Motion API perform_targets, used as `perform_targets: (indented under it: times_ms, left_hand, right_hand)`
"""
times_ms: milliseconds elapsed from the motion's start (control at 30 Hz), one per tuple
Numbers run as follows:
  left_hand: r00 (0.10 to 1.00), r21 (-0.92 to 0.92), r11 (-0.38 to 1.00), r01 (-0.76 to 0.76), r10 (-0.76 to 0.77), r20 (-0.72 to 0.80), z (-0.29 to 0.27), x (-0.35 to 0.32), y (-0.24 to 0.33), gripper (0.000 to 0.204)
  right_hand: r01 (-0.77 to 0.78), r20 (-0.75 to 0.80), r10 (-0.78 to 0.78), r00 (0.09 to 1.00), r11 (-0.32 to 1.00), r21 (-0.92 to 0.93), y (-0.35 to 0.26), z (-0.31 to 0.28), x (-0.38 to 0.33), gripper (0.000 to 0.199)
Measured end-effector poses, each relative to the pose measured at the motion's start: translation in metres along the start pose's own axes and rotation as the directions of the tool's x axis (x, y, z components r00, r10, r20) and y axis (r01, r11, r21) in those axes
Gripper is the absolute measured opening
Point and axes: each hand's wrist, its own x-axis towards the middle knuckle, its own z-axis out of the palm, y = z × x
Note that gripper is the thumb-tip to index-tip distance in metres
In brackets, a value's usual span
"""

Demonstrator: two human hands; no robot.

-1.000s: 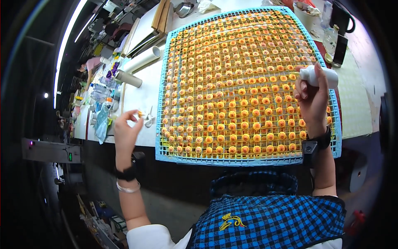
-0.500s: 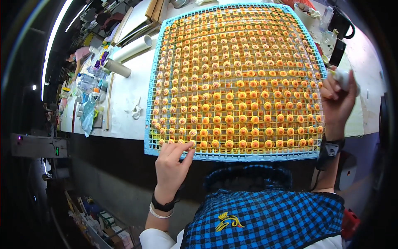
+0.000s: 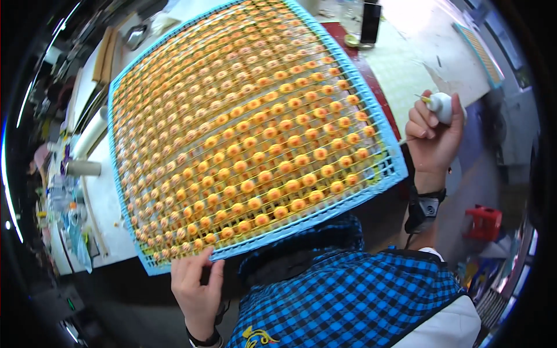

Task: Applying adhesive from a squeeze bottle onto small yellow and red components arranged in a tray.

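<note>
A large blue plastic mesh tray (image 3: 259, 243) fills the middle of the view, with many small orange-yellow, flower-like pieces (image 3: 247, 186) set in rows over its yellow grid. At the tray's near left edge is my left hand (image 3: 196, 290), its fingers bent over the rim beside the nearest pieces and its thumb in front. The fingertips are partly hidden. My right hand (image 3: 434, 136) is raised off to the right, apart from the tray. It is closed around a small white squeeze bottle (image 3: 443, 108), whose thin nozzle points left.
A dark phone-like object (image 3: 370, 23) stands past the tray's far right corner, by a clear bottle (image 3: 350, 14). Rolled tubes (image 3: 83, 168) and assorted bottles lie on the table at left. A red stool (image 3: 484, 223) is at the right.
My view has swung right and tilted, so the tray appears turned and farther left. The squeeze bottle in my right hand is now farther from the tray. My left hand stays at the near edge.
</note>
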Motion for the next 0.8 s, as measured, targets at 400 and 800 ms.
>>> perform_targets:
  times_ms: [400,800]
  left_hand:
    - [0.83,-0.153,0.832,-0.534,0.55,0.095,0.118,0.095,0.137,0.022]
    - [0.914,0.18,0.9,-0.397,0.406,-0.017,0.163,0.099,0.169,0.009]
  right_hand:
    - [-0.003,-0.142,-0.001,0.99,1.0,-0.024,-0.039,-0.039,-0.012,0.05]
    - [-0.043,-0.028,0.042,0.999,0.999,-0.031,-0.071,-0.099,-0.01,0.041]
